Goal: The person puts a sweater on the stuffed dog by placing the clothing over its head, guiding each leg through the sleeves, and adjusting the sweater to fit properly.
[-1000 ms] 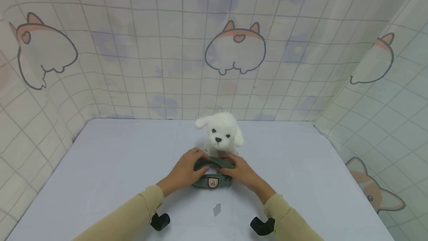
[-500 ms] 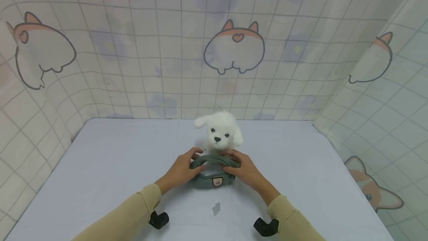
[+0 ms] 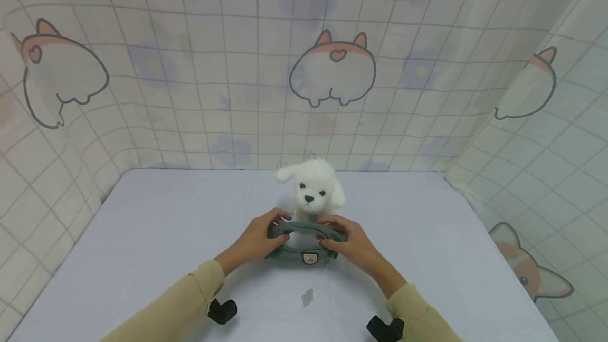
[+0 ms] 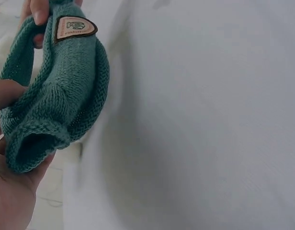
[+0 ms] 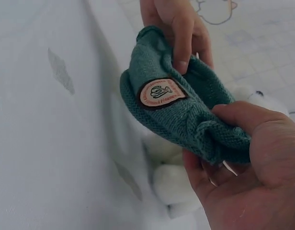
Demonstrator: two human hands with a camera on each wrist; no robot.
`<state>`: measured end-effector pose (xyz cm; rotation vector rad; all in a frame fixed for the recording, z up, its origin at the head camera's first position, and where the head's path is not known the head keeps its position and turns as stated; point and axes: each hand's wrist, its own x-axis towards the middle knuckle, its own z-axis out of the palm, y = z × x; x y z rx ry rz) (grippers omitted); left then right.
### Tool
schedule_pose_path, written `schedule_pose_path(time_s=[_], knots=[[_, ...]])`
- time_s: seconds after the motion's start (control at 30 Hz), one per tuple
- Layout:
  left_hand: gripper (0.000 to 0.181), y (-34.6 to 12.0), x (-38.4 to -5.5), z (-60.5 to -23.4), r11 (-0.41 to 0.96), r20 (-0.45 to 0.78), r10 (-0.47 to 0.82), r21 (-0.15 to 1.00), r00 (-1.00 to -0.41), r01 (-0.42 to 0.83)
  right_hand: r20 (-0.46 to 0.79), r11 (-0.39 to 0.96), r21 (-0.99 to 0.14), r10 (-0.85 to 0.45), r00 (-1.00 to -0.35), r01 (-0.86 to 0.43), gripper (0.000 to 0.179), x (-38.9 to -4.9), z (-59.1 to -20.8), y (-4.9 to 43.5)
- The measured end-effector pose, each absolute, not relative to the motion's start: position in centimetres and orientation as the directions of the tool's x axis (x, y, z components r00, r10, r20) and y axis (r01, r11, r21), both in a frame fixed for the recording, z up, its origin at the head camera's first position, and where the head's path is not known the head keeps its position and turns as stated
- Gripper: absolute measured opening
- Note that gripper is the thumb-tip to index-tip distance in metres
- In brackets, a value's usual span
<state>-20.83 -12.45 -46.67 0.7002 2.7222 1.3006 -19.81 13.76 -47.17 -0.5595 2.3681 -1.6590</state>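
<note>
A small green knitted sweater (image 3: 291, 255) is stretched between both hands, its opening spread wide just in front of a white plush dog (image 3: 313, 184). The left hand (image 3: 256, 235) pinches one side of the rim, thumb inside. In the left wrist view a short ribbed sleeve (image 4: 30, 153) sticks out beside that hand. On the opposite side the right hand (image 3: 352, 236) grips the rim, its thumb over the edge and fingers beneath the knit. A pale patch (image 5: 159, 93) with a dark border faces the person. The dog's lower body is mostly hidden behind the sweater.
A white cloth covers the table (image 3: 190, 210), with a small grey mark (image 3: 307, 297) near the front. Patterned curtains (image 3: 256, 67) with grid lines and cartoon corgis enclose the back and sides. Black wrist mounts (image 3: 223, 311) hang below the sleeves.
The hands have drawn apart, the right one farther right and the left slightly left. Between them the sweater's opening has widened, and its patch has shifted right. The plush dog stays in place.
</note>
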Motion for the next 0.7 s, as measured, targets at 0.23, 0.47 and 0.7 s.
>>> schedule_pose_path(time_s=[0.23, 0.47, 0.7], knots=[[0.039, -12.5, -20.3, -44.9, 0.513, 0.233, 0.44, 0.728, -0.867, 0.455, 0.123, 0.28, -0.928, -0.395, -0.91, -0.247, 0.038, -18.7, -45.4, 13.9], [0.043, -12.5, -20.7, -43.5, 0.454, 0.307, 0.442, 0.734, -0.843, 0.505, 0.188, 0.2, -0.944, -0.326, -0.926, -0.262, 0.027, -18.4, -44.4, 14.0], [0.041, -12.7, -21.0, -42.4, 0.362, 0.329, 0.467, 0.776, -0.821, 0.517, 0.24, 0.161, -0.945, -0.25, -0.938, -0.285, 0.026, -18.5, -43.6, 14.3]])
